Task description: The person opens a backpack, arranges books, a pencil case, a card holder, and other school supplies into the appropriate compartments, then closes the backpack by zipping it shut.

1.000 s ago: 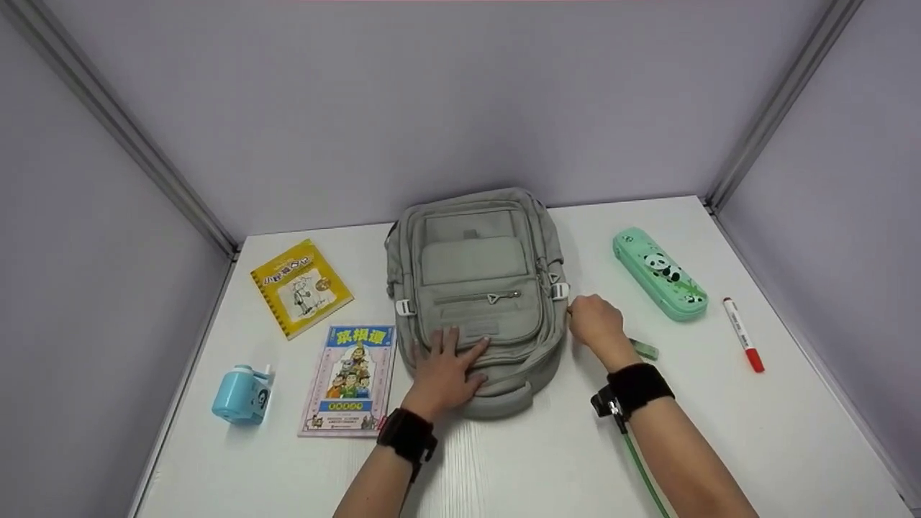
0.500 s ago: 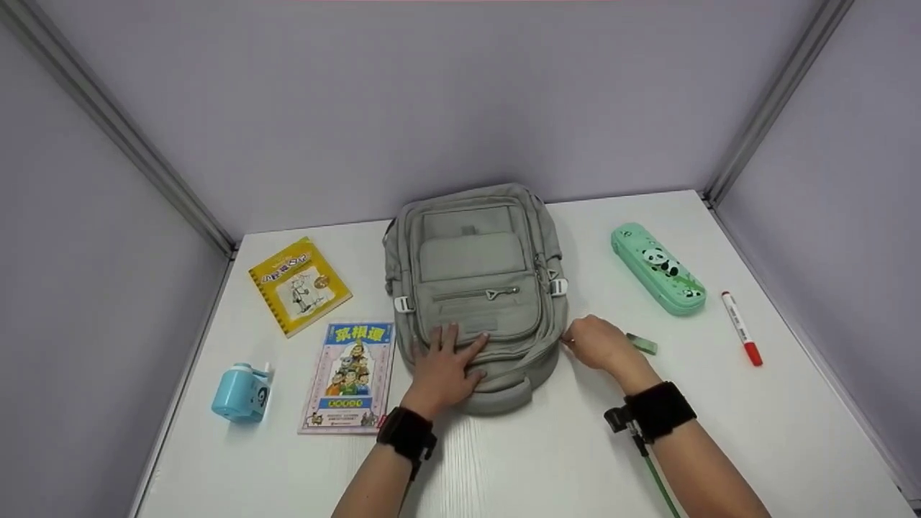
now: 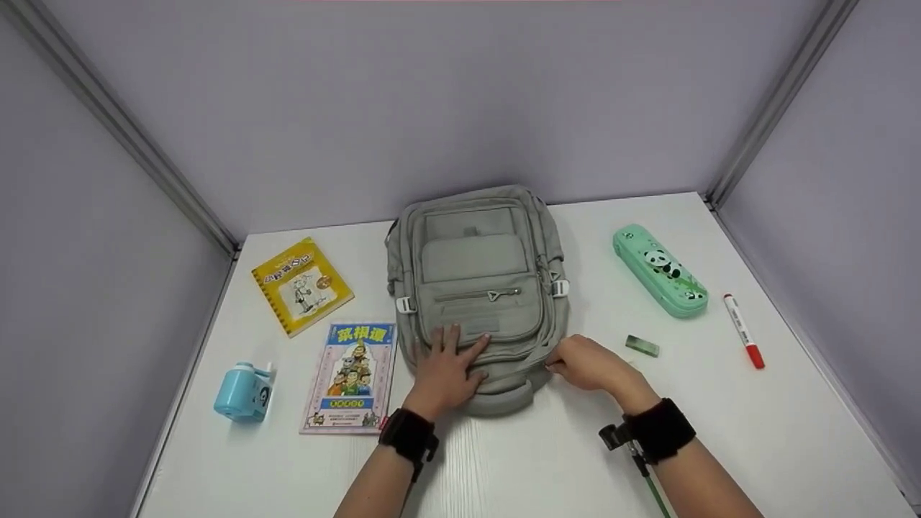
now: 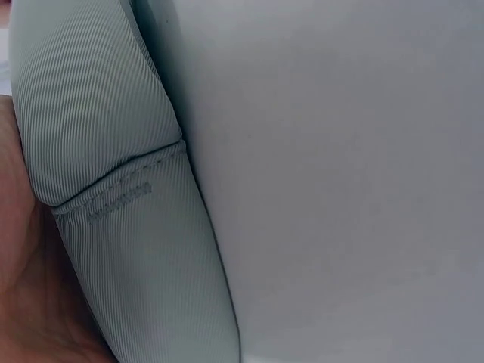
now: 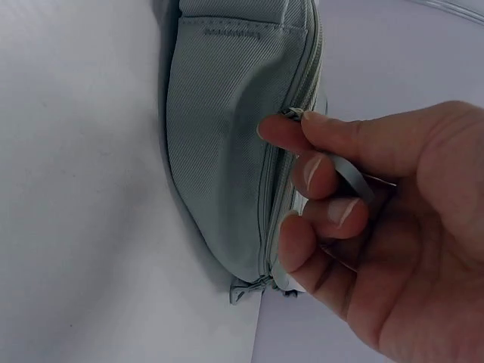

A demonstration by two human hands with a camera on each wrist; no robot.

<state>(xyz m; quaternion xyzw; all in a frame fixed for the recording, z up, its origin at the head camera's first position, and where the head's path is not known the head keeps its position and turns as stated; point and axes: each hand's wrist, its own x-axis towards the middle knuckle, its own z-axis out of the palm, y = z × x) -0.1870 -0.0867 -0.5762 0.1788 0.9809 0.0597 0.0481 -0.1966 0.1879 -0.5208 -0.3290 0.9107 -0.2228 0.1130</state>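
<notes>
Pinching one zipper pull [image 5: 350, 177]: right hand [image 3: 588, 362], fingers curled. Left hand [image 3: 442, 375] spread flat on one gray backpack [image 3: 475, 260], mid-table [image 3: 522, 471]. Around: two books [image 3: 350, 379], one crank sharpener [image 3: 239, 392], one panda pencil case [image 3: 653, 267], one green block [image 3: 642, 346], one red-capped marker [image 3: 742, 329].

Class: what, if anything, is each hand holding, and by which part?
Right hand: the zipper pull, pinched at its slider end. Left hand: nothing; it rests on the backpack.
</notes>
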